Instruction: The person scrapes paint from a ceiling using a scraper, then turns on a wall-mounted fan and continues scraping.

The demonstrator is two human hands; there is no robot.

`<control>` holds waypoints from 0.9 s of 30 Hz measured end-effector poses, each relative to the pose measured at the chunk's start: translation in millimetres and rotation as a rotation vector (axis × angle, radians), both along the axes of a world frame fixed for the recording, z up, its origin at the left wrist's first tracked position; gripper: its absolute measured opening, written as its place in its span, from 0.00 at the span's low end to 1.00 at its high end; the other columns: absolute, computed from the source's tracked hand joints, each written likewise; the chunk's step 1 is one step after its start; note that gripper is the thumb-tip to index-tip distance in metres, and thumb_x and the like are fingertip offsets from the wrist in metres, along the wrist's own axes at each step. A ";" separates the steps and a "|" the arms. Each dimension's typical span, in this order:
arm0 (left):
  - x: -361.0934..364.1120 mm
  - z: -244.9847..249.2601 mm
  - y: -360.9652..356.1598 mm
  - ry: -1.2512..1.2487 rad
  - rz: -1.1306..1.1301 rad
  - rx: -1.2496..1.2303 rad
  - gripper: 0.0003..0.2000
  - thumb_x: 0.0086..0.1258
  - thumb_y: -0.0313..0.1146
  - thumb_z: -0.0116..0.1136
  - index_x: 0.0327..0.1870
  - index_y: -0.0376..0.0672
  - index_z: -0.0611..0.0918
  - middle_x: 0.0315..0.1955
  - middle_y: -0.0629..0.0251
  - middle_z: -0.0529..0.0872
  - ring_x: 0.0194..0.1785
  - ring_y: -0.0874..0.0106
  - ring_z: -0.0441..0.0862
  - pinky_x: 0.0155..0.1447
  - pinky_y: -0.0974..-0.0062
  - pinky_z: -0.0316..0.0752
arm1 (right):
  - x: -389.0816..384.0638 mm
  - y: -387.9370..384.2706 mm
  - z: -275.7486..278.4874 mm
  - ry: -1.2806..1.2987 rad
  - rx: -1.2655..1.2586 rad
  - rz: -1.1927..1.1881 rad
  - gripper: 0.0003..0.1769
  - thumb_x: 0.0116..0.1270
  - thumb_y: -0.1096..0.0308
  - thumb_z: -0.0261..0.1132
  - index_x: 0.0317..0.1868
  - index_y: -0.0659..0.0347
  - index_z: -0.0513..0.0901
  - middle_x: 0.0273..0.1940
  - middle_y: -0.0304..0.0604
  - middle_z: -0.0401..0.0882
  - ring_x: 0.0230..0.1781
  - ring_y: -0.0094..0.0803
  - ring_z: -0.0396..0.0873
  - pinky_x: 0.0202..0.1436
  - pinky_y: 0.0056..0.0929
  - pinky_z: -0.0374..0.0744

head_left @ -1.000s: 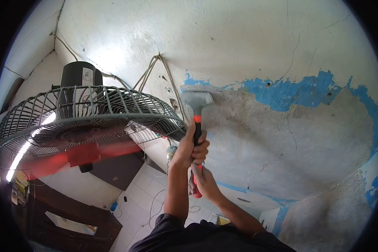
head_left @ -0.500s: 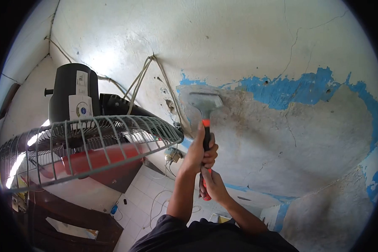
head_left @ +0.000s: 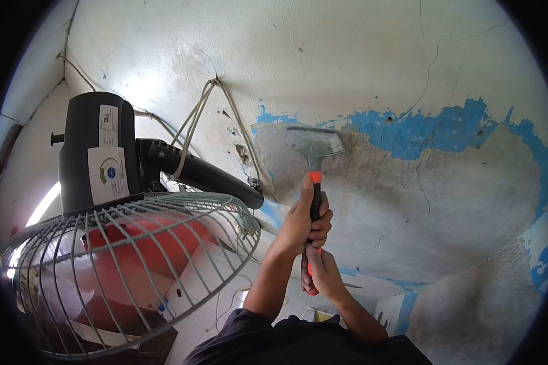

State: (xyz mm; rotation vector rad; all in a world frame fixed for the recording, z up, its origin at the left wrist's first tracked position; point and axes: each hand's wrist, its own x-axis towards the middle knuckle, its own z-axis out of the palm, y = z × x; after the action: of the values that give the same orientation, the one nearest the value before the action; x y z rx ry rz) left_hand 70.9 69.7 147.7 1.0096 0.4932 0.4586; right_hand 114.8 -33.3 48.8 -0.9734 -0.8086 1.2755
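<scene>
A long-handled scraper with a wide grey metal head and a black and red-orange grip stands nearly upright in front of the wall. My left hand is wrapped around the upper handle, thumb pointing up towards the head. Lower down, my right hand grips the handle's end. The scraper's blade edge lies at the wall's bare grey patch, just left of the strip of blue paint; whether it touches there is hard to tell. White paint covers the wall above.
At left, close by, a fan with a wire cage spins red blades. Its black arm reaches towards the wall. Cables hang from a point on the wall. Pale floor tiles show below.
Both hands and the scraper have shifted slightly right along the wall. The fan has turned, its cage now tipped further down and showing more of its front.
</scene>
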 end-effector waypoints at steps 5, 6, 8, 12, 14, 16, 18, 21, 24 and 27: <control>2.0 4.6 -2.3 -0.005 -0.012 -0.004 0.32 0.71 0.72 0.31 0.24 0.49 0.62 0.12 0.78 0.53 0.13 0.85 0.47 0.15 0.83 0.46 | -1.7 -2.5 -0.8 -0.005 -0.024 -0.007 0.24 0.79 0.49 0.46 0.30 0.60 0.66 0.14 0.37 0.65 0.09 0.25 0.66 0.17 0.29 0.74; -1.8 2.3 -4.6 0.005 -0.004 -0.013 0.32 0.71 0.72 0.31 0.24 0.49 0.62 0.12 0.78 0.53 0.13 0.85 0.47 0.15 0.83 0.46 | -2.4 -2.4 1.3 0.000 -0.028 -0.003 0.24 0.79 0.49 0.46 0.30 0.60 0.66 0.14 0.37 0.65 0.09 0.25 0.66 0.17 0.30 0.74; -1.1 3.9 -3.0 0.000 0.005 -0.007 0.32 0.71 0.72 0.31 0.24 0.49 0.62 0.12 0.78 0.54 0.13 0.85 0.47 0.15 0.83 0.46 | -2.0 -3.1 8.3 0.009 -0.032 0.012 0.25 0.79 0.49 0.46 0.29 0.60 0.66 0.13 0.37 0.65 0.08 0.26 0.66 0.17 0.30 0.74; -1.5 3.2 -1.7 0.016 -0.031 -0.032 0.32 0.71 0.72 0.31 0.24 0.49 0.62 0.12 0.78 0.53 0.13 0.85 0.47 0.16 0.83 0.45 | -1.9 -4.3 6.2 0.007 -0.002 0.012 0.25 0.78 0.49 0.46 0.28 0.61 0.66 0.13 0.38 0.65 0.08 0.27 0.66 0.16 0.31 0.74; -1.9 9.8 -4.3 0.005 -0.043 -0.021 0.32 0.71 0.72 0.31 0.25 0.49 0.62 0.13 0.78 0.53 0.14 0.85 0.47 0.16 0.83 0.45 | -1.2 -6.3 13.5 0.040 -0.026 0.011 0.25 0.78 0.48 0.46 0.28 0.61 0.66 0.13 0.38 0.65 0.08 0.27 0.66 0.17 0.31 0.74; -1.7 1.6 -5.3 0.021 -0.010 -0.031 0.32 0.71 0.72 0.31 0.25 0.49 0.62 0.13 0.78 0.53 0.14 0.85 0.47 0.16 0.83 0.45 | -2.2 -9.0 8.8 0.036 -0.025 0.020 0.25 0.78 0.48 0.46 0.29 0.61 0.66 0.13 0.38 0.65 0.08 0.27 0.66 0.17 0.31 0.75; -0.2 -2.8 -8.5 0.020 -0.011 -0.045 0.32 0.71 0.72 0.31 0.25 0.49 0.62 0.13 0.78 0.53 0.13 0.85 0.47 0.16 0.83 0.45 | -1.5 -14.1 4.4 0.022 -0.037 0.019 0.25 0.78 0.48 0.46 0.29 0.61 0.66 0.13 0.38 0.65 0.08 0.27 0.66 0.17 0.31 0.75; 0.4 -1.5 -10.2 0.011 -0.014 -0.055 0.31 0.71 0.72 0.31 0.25 0.49 0.62 0.13 0.78 0.54 0.13 0.84 0.47 0.16 0.83 0.45 | -0.3 -15.8 5.8 0.018 -0.052 0.013 0.25 0.78 0.49 0.47 0.29 0.61 0.66 0.13 0.37 0.65 0.08 0.26 0.66 0.17 0.30 0.74; -0.4 -0.2 -12.5 0.029 -0.002 -0.075 0.31 0.71 0.72 0.31 0.26 0.49 0.62 0.13 0.78 0.54 0.13 0.84 0.48 0.16 0.82 0.46 | -1.8 -19.5 11.6 0.077 -0.061 0.021 0.24 0.78 0.51 0.48 0.27 0.60 0.67 0.13 0.36 0.65 0.09 0.25 0.66 0.17 0.27 0.72; 2.2 0.5 -9.4 0.020 -0.055 -0.084 0.31 0.71 0.72 0.31 0.26 0.49 0.63 0.13 0.78 0.54 0.13 0.84 0.48 0.16 0.82 0.46 | 7.9 -17.4 11.7 -0.003 -0.053 -0.004 0.25 0.78 0.48 0.46 0.30 0.61 0.66 0.14 0.38 0.66 0.09 0.27 0.66 0.17 0.31 0.75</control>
State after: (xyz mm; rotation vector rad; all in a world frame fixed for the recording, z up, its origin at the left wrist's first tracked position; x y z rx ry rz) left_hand 73.1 60.3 148.2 0.9453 0.4974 0.3763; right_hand 122.7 -50.7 60.5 -1.0187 -0.7781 1.2977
